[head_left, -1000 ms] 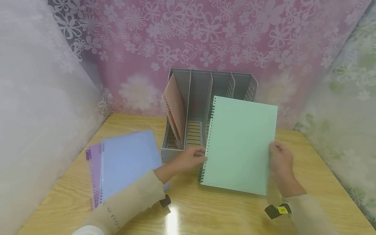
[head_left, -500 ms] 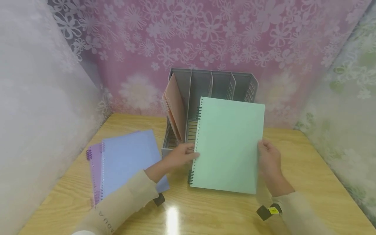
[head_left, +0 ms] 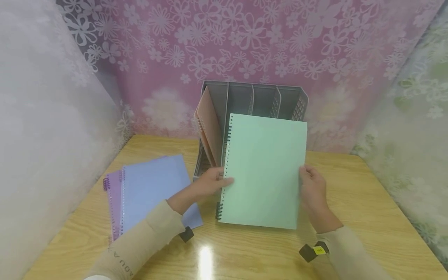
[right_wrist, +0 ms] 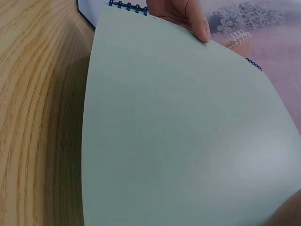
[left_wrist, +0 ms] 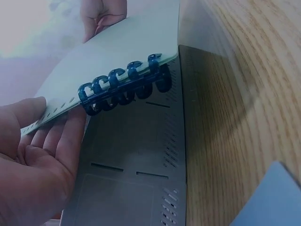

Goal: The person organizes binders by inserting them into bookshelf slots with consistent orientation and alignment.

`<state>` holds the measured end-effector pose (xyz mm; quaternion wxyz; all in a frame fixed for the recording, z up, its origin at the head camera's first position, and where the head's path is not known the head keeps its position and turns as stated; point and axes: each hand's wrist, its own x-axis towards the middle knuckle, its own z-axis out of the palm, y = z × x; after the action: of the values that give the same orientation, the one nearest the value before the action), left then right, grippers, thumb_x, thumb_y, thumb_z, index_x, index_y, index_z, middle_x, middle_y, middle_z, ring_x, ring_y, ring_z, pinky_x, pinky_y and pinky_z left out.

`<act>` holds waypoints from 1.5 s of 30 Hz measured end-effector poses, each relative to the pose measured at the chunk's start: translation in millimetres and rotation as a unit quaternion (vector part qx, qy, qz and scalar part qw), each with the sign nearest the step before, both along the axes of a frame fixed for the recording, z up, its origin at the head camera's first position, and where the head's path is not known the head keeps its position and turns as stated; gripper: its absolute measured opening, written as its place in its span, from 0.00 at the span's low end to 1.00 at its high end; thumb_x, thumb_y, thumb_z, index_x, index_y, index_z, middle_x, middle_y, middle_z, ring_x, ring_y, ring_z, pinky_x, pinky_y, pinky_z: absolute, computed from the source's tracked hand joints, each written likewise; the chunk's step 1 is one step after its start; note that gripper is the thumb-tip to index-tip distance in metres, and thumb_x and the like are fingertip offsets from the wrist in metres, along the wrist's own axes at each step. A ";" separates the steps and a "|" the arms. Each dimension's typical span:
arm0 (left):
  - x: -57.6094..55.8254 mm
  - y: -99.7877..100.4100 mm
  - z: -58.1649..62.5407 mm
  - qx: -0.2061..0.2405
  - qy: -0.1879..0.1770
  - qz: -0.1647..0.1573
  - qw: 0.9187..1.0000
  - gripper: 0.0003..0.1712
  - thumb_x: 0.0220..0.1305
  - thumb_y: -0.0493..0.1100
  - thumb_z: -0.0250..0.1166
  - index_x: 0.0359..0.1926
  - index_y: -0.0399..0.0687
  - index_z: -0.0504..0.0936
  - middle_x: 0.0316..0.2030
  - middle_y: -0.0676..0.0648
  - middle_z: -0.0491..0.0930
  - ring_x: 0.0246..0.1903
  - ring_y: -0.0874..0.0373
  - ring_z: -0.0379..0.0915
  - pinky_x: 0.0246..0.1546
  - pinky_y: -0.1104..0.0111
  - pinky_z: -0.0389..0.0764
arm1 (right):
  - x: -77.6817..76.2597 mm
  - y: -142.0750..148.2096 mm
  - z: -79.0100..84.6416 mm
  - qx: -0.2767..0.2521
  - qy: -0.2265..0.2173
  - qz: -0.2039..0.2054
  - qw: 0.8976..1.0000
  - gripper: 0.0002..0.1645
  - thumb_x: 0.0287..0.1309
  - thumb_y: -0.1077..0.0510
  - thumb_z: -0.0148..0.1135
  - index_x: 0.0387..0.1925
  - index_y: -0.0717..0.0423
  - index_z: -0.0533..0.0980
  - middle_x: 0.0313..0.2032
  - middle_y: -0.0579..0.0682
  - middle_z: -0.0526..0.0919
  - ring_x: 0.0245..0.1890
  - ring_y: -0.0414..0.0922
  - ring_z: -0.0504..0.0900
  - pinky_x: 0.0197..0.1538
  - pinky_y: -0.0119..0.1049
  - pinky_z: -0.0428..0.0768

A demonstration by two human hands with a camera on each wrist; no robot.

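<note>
A pale green ring-bound notebook (head_left: 264,171) is held up, tilted, in front of the grey file holder (head_left: 239,97). My left hand (head_left: 209,182) pinches its bound left edge, thumb on the cover and fingers beneath, as the left wrist view shows. Dark binding rings (left_wrist: 123,87) sit at the ends of that edge. My right hand (head_left: 312,187) grips the opposite edge, its fingers mostly hidden behind the cover. In the right wrist view the green cover (right_wrist: 178,127) fills most of the picture. The notebook hides the lower front of the holder.
A peach ring-bound notebook (head_left: 210,126) stands in the holder's leftmost compartment. On the table at left lie a blue notebook (head_left: 154,186) and, partly under it, a purple notebook (head_left: 113,202). A pink flowered cloth (head_left: 238,42) hangs behind the holder.
Both hands have carried the green notebook to the left, from before the holder's right side to before its middle. The other notebooks and the holder have stayed put.
</note>
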<state>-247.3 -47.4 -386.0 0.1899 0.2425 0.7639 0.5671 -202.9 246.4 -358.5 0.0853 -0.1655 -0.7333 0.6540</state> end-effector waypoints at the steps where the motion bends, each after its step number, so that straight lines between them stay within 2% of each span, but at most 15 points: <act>1: -0.4 -1.2 0.5 0.003 -0.004 -0.001 1.000 0.21 0.64 0.52 0.56 0.56 0.56 0.73 0.45 0.53 0.80 0.48 0.61 0.74 0.52 0.61 0.72 | 0.1 -1.2 0.4 -0.004 0.002 -0.001 1.000 0.27 0.65 0.43 0.42 0.54 0.58 0.66 0.58 0.50 0.63 0.60 0.44 0.59 0.62 0.43 0.59; 4: -1.8 -5.8 0.3 0.017 -0.025 -0.010 0.999 0.21 0.64 0.54 0.55 0.56 0.56 0.73 0.47 0.53 0.79 0.49 0.60 0.73 0.51 0.60 0.73 | 0.9 -5.1 0.9 0.005 0.005 -0.001 1.000 0.22 0.65 0.43 0.43 0.48 0.54 0.69 0.51 0.48 0.67 0.52 0.42 0.65 0.53 0.37 0.67; 6: -2.6 -9.4 -1.3 0.028 -0.033 -0.022 0.999 0.21 0.64 0.53 0.55 0.56 0.54 0.73 0.48 0.52 0.79 0.48 0.58 0.74 0.51 0.59 0.73 | 1.7 -8.0 1.1 0.019 0.007 0.003 1.000 0.21 0.65 0.42 0.43 0.45 0.53 0.69 0.47 0.45 0.69 0.47 0.39 0.66 0.46 0.32 0.69; 11: 0.3 -19.8 -5.0 0.011 -0.025 -0.038 0.999 0.22 0.64 0.56 0.54 0.55 0.53 0.74 0.46 0.52 0.79 0.47 0.59 0.75 0.50 0.63 0.74 | 4.2 -13.6 0.1 0.041 0.008 0.031 0.999 0.23 0.65 0.42 0.43 0.49 0.55 0.67 0.44 0.45 0.69 0.41 0.36 0.67 0.40 0.25 0.70; 16: 6.3 -26.9 -7.9 0.010 -0.009 -0.053 0.999 0.22 0.65 0.55 0.53 0.54 0.50 0.75 0.46 0.51 0.80 0.47 0.59 0.75 0.49 0.66 0.74 | 3.9 -13.5 -3.3 0.023 0.013 0.066 0.997 0.28 0.65 0.42 0.43 0.56 0.59 0.63 0.53 0.50 0.67 0.47 0.37 0.67 0.45 0.25 0.70; 23: 9.3 -27.5 -3.4 0.041 -0.010 -0.061 0.997 0.22 0.67 0.49 0.52 0.57 0.46 0.72 0.50 0.48 0.78 0.47 0.56 0.76 0.47 0.64 0.77 | 0.6 -10.9 -0.3 0.031 0.017 0.081 0.996 0.26 0.63 0.42 0.45 0.52 0.56 0.65 0.55 0.50 0.65 0.49 0.39 0.67 0.47 0.27 0.71; 25: 9.6 -27.8 -2.0 0.048 -0.017 -0.060 0.997 0.22 0.67 0.48 0.52 0.58 0.46 0.71 0.51 0.47 0.77 0.48 0.56 0.75 0.46 0.63 0.77 | 0.5 -11.3 1.5 0.034 0.015 0.079 0.996 0.27 0.63 0.41 0.46 0.53 0.57 0.65 0.58 0.50 0.64 0.54 0.40 0.64 0.50 0.29 0.69; 28: 10.5 -29.4 0.4 0.048 -0.021 -0.052 0.997 0.22 0.67 0.49 0.52 0.59 0.46 0.70 0.51 0.47 0.77 0.48 0.55 0.75 0.47 0.62 0.77 | 0.2 -11.7 2.0 0.053 0.019 0.070 0.996 0.30 0.62 0.41 0.48 0.55 0.59 0.66 0.56 0.49 0.67 0.52 0.39 0.67 0.49 0.27 0.71; 30: 11.1 -31.4 2.6 0.041 -0.019 -0.044 0.998 0.22 0.66 0.50 0.52 0.59 0.47 0.70 0.51 0.47 0.77 0.48 0.56 0.75 0.47 0.62 0.76 | -0.6 -11.5 1.2 0.079 0.035 0.056 0.995 0.31 0.61 0.40 0.50 0.55 0.59 0.69 0.51 0.49 0.72 0.46 0.38 0.71 0.44 0.24 0.74; 32: 11.8 -34.8 4.2 0.032 -0.014 -0.032 0.999 0.23 0.66 0.51 0.53 0.59 0.49 0.70 0.50 0.48 0.78 0.48 0.56 0.75 0.49 0.63 0.75 | -1.1 -10.4 -0.3 0.114 0.062 0.047 0.990 0.30 0.60 0.41 0.51 0.54 0.58 0.71 0.47 0.47 0.76 0.41 0.35 0.73 0.41 0.22 0.75; 35: 12.3 -40.6 7.3 0.025 -0.007 -0.020 0.999 0.23 0.65 0.53 0.53 0.57 0.49 0.72 0.48 0.49 0.79 0.47 0.57 0.75 0.49 0.63 0.75 | -2.2 -6.1 -2.4 0.177 0.125 0.035 0.976 0.26 0.60 0.43 0.53 0.53 0.56 0.73 0.45 0.47 0.79 0.40 0.35 0.76 0.41 0.23 0.75; 38: 13.5 -46.6 10.7 0.027 -0.004 -0.013 1.000 0.23 0.65 0.54 0.53 0.56 0.49 0.72 0.46 0.48 0.80 0.45 0.56 0.76 0.47 0.62 0.76 | -3.1 -0.5 -3.2 0.231 0.173 0.039 0.957 0.25 0.59 0.46 0.55 0.54 0.55 0.72 0.50 0.50 0.78 0.48 0.40 0.76 0.51 0.30 0.74; 40: 14.8 -50.0 13.2 0.036 -0.001 -0.014 0.999 0.24 0.65 0.53 0.53 0.57 0.46 0.71 0.46 0.46 0.80 0.44 0.54 0.77 0.45 0.61 0.77 | -4.0 3.4 -3.3 0.269 0.176 0.055 0.945 0.30 0.59 0.45 0.56 0.58 0.57 0.68 0.56 0.55 0.73 0.55 0.50 0.71 0.57 0.42 0.70; 42: 15.6 -53.1 15.1 0.045 0.006 -0.012 0.999 0.24 0.66 0.51 0.52 0.58 0.44 0.70 0.46 0.44 0.80 0.42 0.53 0.78 0.43 0.59 0.78 | -5.7 7.2 -4.3 0.309 0.156 0.082 0.935 0.39 0.58 0.43 0.56 0.63 0.59 0.60 0.62 0.59 0.64 0.61 0.57 0.63 0.60 0.53 0.63; 45: 16.9 -57.1 18.1 0.056 0.021 -0.012 0.998 0.24 0.67 0.50 0.51 0.58 0.42 0.70 0.47 0.42 0.79 0.41 0.51 0.79 0.42 0.57 0.78 | -9.8 12.5 -8.2 0.352 0.119 0.125 0.920 0.53 0.54 0.39 0.58 0.68 0.63 0.44 0.67 0.64 0.49 0.65 0.64 0.50 0.61 0.62 0.54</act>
<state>-230.4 -104.5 -367.9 0.1669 0.2731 0.7320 0.6014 -212.7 259.0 -366.7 0.1417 0.0474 -0.9153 0.3740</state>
